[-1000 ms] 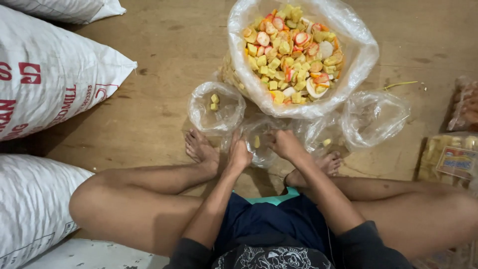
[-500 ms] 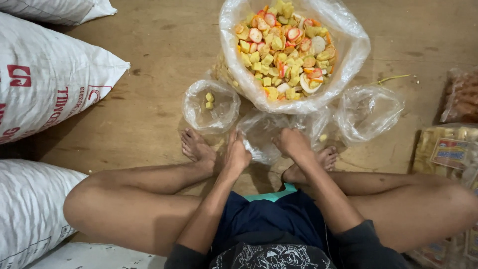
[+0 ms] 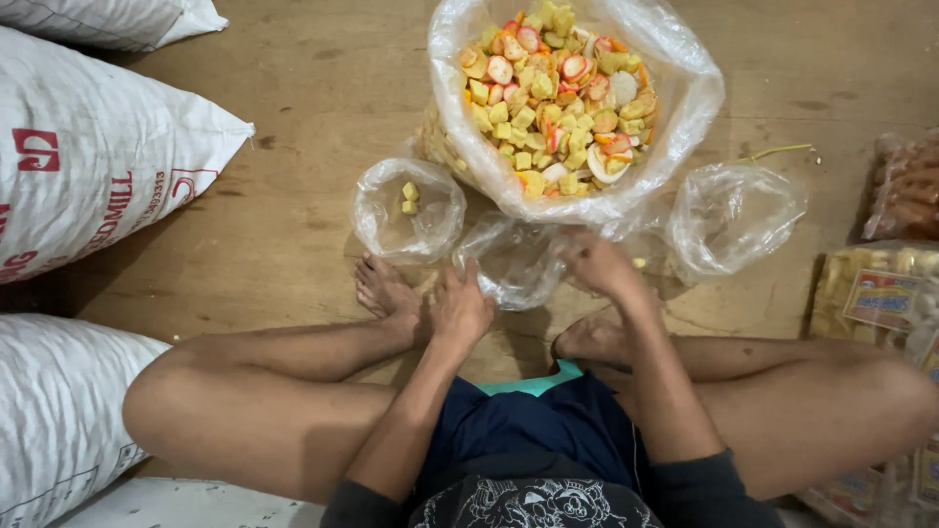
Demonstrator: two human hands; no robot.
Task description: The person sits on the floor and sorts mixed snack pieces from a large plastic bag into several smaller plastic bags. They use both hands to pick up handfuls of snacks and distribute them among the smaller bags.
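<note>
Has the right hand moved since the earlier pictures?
Yes. The right hand has moved up and away from the body, toward the big bag of cut pieces; its own foot now shows below it.

The small bag (image 3: 509,262) pinched by the left hand (image 3: 460,308) is thin clear plastic, glossy and crinkled; the right hand (image 3: 599,264) touches the same film. At 12 o'clock the big bag (image 3: 577,108) is the same shiny film around matt yellow and red-white snack pieces (image 3: 558,93). The floor (image 3: 293,196) is worn, matt brown wood. At 9 o'clock the sacks (image 3: 98,156) are white woven plastic, coarse.
</note>
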